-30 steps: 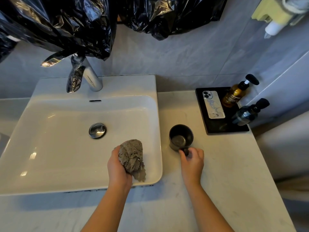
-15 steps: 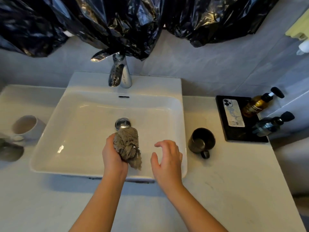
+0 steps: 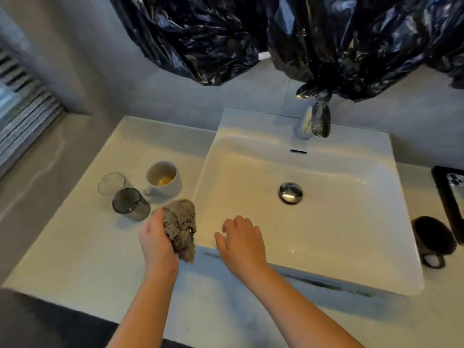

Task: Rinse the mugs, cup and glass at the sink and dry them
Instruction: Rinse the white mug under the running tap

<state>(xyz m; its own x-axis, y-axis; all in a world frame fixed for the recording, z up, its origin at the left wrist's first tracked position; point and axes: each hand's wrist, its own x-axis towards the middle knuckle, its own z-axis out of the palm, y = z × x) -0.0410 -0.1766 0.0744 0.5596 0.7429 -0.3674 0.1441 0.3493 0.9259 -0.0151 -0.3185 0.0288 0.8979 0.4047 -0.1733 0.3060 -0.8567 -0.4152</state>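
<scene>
Grey cloth (image 3: 179, 227): left hand (image 3: 157, 243) gripping it, right hand (image 3: 241, 241) hovering open. Dark mug (image 3: 434, 236) at 3 o'clock probably done; white mug (image 3: 164, 178), glass (image 3: 111, 183), cup (image 3: 130, 204) at 10 o'clock waiting.

sink (image 3: 251, 121) sitting on counter (image 3: 75, 259), faucet (image 3: 313, 121) standing at its far edge. mug (image 3: 164, 179), glass (image 3: 111, 183), cup (image 3: 130, 204) clustering left of sink: glass leftmost, cup nearest, mug just beside sink. second mug (image 3: 433, 237) sitting right of sink, tray (image 3: 439, 187) lying behind it.
</scene>
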